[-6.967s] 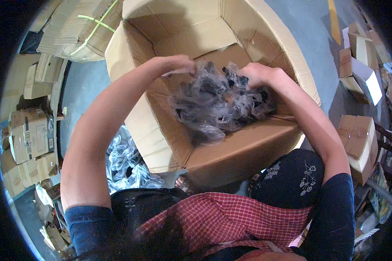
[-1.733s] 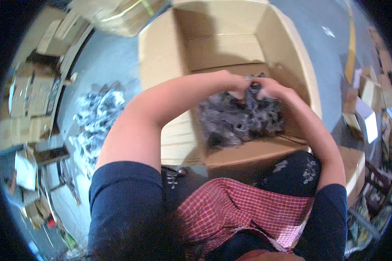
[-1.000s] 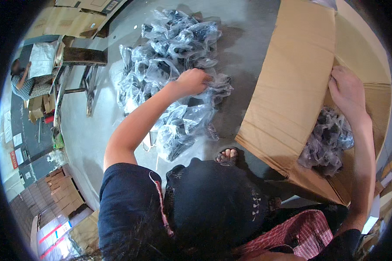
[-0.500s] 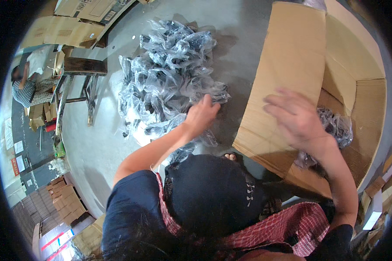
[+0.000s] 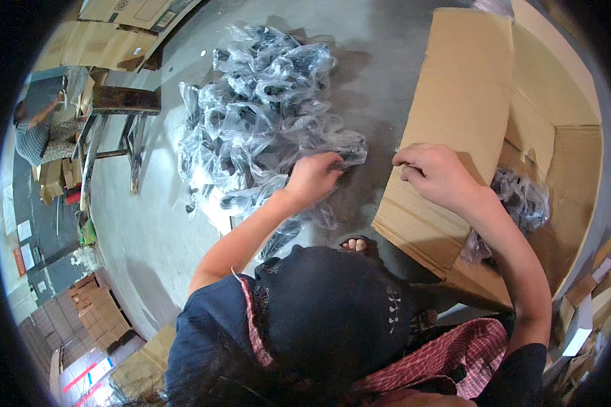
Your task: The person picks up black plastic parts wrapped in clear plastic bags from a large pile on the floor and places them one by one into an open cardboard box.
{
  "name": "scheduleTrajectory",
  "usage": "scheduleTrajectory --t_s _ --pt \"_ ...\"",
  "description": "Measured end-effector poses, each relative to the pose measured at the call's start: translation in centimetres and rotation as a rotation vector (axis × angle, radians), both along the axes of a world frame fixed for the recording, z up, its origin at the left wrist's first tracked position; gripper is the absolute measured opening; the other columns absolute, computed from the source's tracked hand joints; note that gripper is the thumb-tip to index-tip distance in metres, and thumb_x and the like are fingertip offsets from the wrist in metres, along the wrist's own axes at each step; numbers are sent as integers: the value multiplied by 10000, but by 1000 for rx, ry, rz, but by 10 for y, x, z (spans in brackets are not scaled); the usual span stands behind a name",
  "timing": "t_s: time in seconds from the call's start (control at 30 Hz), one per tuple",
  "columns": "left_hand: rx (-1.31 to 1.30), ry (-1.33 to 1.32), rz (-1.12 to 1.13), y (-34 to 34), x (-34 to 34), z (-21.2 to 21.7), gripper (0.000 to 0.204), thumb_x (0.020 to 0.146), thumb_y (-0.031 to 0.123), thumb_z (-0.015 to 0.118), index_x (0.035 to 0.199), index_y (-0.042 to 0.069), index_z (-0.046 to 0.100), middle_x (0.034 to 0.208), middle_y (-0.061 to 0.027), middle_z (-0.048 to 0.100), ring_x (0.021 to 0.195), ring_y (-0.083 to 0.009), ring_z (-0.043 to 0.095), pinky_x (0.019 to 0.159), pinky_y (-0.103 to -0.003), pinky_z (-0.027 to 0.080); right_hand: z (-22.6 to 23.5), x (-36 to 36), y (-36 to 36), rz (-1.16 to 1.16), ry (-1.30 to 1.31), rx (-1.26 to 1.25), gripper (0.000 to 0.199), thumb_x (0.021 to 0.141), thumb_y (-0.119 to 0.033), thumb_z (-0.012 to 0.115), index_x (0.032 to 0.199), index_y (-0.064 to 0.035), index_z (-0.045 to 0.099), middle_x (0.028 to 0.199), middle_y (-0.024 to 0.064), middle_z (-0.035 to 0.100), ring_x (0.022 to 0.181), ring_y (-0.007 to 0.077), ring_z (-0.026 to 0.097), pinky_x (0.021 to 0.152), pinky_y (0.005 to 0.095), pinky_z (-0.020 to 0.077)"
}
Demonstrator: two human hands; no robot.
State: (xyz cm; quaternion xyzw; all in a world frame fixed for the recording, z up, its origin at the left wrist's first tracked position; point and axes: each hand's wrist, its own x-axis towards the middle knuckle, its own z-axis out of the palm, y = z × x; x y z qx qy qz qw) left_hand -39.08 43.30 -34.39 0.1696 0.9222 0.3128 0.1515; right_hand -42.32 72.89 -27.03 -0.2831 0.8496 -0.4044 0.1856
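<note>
A broad heap of clear plastic bags (image 5: pixel 251 122) with dark contents lies on the grey floor before me. My left hand (image 5: pixel 313 178) is at the heap's right edge, its fingers curled on a plastic bag (image 5: pixel 349 146) that sticks out there. To the right, my right hand (image 5: pixel 438 175) is over the flap of a large open cardboard box (image 5: pixel 455 102). Its fingers are bent in toward the thumb; whatever they may hold is too small to make out. More bagged items (image 5: pixel 519 200) lie inside the box, partly hidden by my right forearm.
A dark wooden stool (image 5: pixel 125 102) stands at the left, with a seated person (image 5: pixel 34 136) beyond it. Cardboard cartons (image 5: pixel 102 308) are stacked at lower left. Flat cardboard (image 5: pixel 95 44) fills the upper left, and box scraps (image 5: pixel 584 305) lie at lower right.
My right hand has moved left across the box flap and its fingers have curled in. The left hand stays at the heap's edge, where the plastic bag now sticks out farther right.
</note>
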Motion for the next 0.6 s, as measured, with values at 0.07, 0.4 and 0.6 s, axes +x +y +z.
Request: scheduleTrajectory --t_s 0.07,0.4,0.6 --pt "136 -383 164 12 -13 31 241 815 135 745 1012 6 693 888 -109 711 664 -144 673 605 -296 534 9 0 -5 49 -136 89 262 826 -46 613 1083 3 629 1017 158 663 893 303 666 788 394 523" --pt "317 -266 108 55 -31 156 245 817 93 763 1029 5 675 792 3 660 660 -60 589 581 -212 485 27 6 -53 -91 -97 -36 652 700 -222 775 1282 -57 533 977 222 655 941 408 632 867 477 513" --pt "510 -191 113 79 -60 202 270 856 72 721 1101 0 632 919 -86 713 798 -110 671 712 -238 546 54 -11 -59 -245 -340 -753 540 726 -138 789 1207 0 585 1058 107 687 1014 201 643 889 342 508"
